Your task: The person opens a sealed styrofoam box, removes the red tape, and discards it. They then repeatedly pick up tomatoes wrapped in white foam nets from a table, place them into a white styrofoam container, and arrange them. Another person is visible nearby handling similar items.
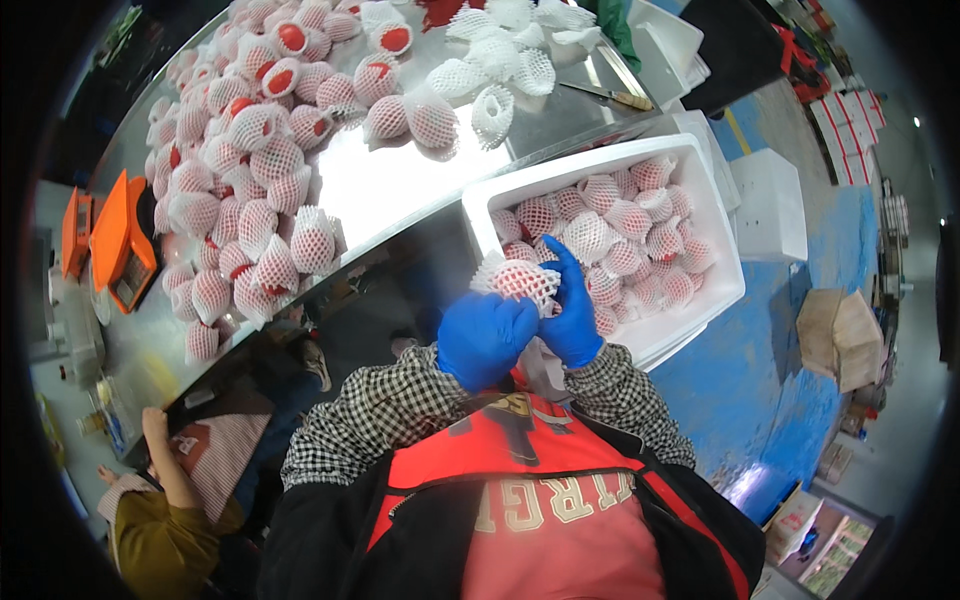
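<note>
A red round fruit in a white foam net sleeve [517, 279] is held between my two hands, in front of my chest. My left hand [487, 339], in a blue glove, is closed in a fist against the near side of the netting. From the right, my right hand [571, 319], gloved alike, cups the same piece with its thumb and fingers. The fruit's underside is hidden by the gloves. Just beyond my hands, a white foam box [604, 150] holds many netted red fruits [622, 256], piled close together.
A metal table [405, 199] on the left bears a large heap of netted fruits [255, 150], loose foam net sleeves [499, 56] and a wooden-handled knife [611, 95]. Orange scales [120, 236] stand at its far left. Another person [169, 517] is at lower left. Foam boxes [766, 206] stand at right.
</note>
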Motion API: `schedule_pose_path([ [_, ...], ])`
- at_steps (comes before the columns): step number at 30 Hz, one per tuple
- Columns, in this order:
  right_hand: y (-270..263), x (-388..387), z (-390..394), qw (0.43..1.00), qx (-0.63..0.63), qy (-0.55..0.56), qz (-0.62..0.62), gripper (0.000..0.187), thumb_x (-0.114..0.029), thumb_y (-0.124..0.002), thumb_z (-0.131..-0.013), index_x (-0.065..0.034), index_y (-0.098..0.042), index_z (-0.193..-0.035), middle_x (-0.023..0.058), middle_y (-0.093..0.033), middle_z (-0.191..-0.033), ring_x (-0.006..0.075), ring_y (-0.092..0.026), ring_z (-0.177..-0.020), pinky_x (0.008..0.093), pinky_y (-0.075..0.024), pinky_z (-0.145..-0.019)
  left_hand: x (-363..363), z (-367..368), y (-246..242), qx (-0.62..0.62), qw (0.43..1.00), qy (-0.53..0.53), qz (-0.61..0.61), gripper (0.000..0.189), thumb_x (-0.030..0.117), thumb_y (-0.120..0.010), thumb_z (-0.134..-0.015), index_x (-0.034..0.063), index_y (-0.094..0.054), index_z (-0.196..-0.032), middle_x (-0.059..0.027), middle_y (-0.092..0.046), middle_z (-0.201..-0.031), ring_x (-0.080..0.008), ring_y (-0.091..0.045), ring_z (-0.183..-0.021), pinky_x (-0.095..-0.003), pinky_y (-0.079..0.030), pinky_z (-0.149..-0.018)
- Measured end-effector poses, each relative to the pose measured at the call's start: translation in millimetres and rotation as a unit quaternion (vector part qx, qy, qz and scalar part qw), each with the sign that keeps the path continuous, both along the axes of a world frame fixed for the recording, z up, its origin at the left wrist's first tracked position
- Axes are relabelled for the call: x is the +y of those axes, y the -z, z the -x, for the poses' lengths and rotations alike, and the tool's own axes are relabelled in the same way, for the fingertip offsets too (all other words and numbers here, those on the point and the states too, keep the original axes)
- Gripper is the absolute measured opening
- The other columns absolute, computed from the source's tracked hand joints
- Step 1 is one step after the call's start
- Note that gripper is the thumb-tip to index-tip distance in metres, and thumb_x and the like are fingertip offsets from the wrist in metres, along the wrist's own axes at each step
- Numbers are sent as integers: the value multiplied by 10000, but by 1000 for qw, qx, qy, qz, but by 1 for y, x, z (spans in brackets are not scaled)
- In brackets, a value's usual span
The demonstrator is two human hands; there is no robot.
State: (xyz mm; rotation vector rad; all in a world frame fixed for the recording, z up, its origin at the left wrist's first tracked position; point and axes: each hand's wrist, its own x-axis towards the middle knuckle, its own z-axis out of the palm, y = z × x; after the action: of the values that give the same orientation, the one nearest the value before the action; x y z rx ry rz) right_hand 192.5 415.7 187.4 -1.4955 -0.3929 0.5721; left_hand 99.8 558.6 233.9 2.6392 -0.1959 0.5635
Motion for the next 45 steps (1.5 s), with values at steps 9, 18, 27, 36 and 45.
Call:
schedule_pose_path([
  [9,-5,19,27,961,-248,83,90,613,-90,-769,-648,-52,-500,-1197,138,-490,-1094,294,-526,-1035,367,-430,-902,-1,24,5,28,901,-64,427,369,-8,-687,-752,-1,-566,-1100,-145,-593,-910,-265,-619,-709,-336,-513,-598],
  [18,2,77,53,984,153,4,-92,659,-146,-821,-631,-38,-402,-1128,86,-551,-1009,154,-546,-979,297,-476,-839,43,41,9,-115,980,-156,40,625,221,-811,-676,49,-509,-1195,-214,-463,-1228,-310,-510,-1091,-398,-439,-888],
  [27,17,9,-48,955,-245,48,160,388,-174,-675,-755,-78,-588,-1121,134,-601,-1051,322,-562,-1000,394,-453,-886,159,129,52,-36,927,-364,87,661,59,-750,-711,-9,-445,-1292,-168,-468,-1295,-318,-452,-1199,-412,-334,-1036],
  [36,93,-52,-131,779,-341,-34,525,667,-230,-740,-658,-233,-486,-1275,148,-506,-1221,357,-484,-1133,454,-415,-950,336,228,42,134,733,-652,-142,631,266,-708,-743,38,-488,-1289,-217,-489,-1262,-360,-492,-1147,-437,-422,-942],
  [45,53,-102,-117,844,470,111,-232,533,-424,-548,-876,-94,-472,-1288,138,-579,-1190,299,-570,-1068,477,-484,-890,446,253,59,181,693,-687,-123,673,342,-727,-685,75,-515,-1266,-237,-577,-1165,-401,-558,-1039,-445,-453,-902],
])
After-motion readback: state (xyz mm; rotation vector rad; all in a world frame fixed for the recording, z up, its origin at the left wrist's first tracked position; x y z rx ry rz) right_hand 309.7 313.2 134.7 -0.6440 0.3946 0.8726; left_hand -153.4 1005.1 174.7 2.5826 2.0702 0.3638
